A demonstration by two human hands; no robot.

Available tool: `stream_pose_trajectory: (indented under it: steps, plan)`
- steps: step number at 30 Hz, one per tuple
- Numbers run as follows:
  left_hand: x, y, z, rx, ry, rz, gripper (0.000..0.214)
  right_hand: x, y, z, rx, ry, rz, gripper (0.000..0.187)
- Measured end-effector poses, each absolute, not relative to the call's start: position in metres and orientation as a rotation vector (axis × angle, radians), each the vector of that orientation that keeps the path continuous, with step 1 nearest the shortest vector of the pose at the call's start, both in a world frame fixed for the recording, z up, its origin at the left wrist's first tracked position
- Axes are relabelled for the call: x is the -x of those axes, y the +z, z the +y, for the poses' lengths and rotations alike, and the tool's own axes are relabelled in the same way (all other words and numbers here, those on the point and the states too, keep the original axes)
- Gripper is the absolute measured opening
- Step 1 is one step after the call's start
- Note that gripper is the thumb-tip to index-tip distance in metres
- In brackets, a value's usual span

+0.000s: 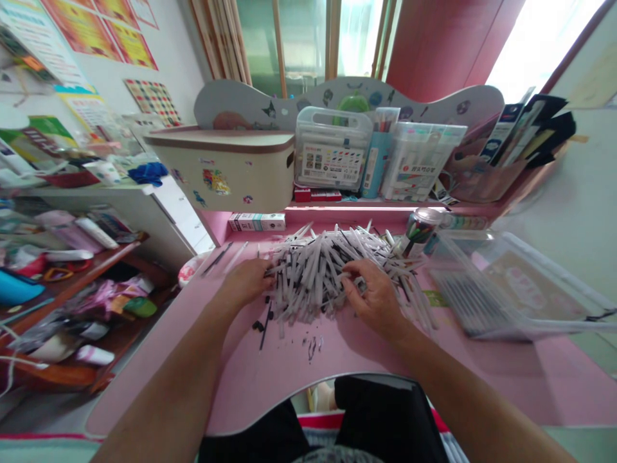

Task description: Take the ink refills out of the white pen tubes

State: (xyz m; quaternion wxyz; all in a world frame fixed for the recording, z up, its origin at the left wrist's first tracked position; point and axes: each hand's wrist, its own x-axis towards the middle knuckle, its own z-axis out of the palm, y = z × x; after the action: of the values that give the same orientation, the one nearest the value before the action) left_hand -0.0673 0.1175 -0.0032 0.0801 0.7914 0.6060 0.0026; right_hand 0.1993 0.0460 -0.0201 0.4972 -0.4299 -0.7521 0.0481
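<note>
A large heap of slim whitish tubes with dark parts, like pen refills (315, 273), lies on the pink desk (289, 386). My left hand (247, 281) is at the heap's left edge, its fingers curled in against the tubes. What they hold, if anything, is hidden. My right hand (375, 297) reaches the heap from the front right. Its thumb and forefinger come together at a pale tube end. Small black bits (313, 347) and a thin dark stick (265, 326) lie in front of the heap.
A clear plastic box (530, 289) holding thin sticks stands at the right, with a can (421, 231) behind it. On the shelf above are a beige lidded bin (216, 173) and marker cases (332, 154). A small carton (258, 222) lies behind the heap.
</note>
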Motion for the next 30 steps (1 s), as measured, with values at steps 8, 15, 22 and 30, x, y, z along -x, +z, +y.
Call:
stream_pose_trajectory:
  steps: [8,15,22,30]
  plan:
    - [0.078,-0.006,0.119,-2.340,0.029,1.835,0.022,-0.198,-0.019,0.046,1.024,0.136,-1.835,0.009]
    - [0.037,0.009,0.094,-2.410,0.544,1.424,0.041,-0.200,-0.020,0.049,1.056,0.364,-1.693,0.010]
    - [0.006,0.001,0.078,-2.521,0.552,1.279,0.034,-0.203,-0.025,0.054,1.005,0.729,-1.499,0.009]
    - [0.003,0.000,0.075,-2.500,0.534,1.316,0.030,-0.201,-0.023,0.052,1.015,0.725,-1.511,0.008]
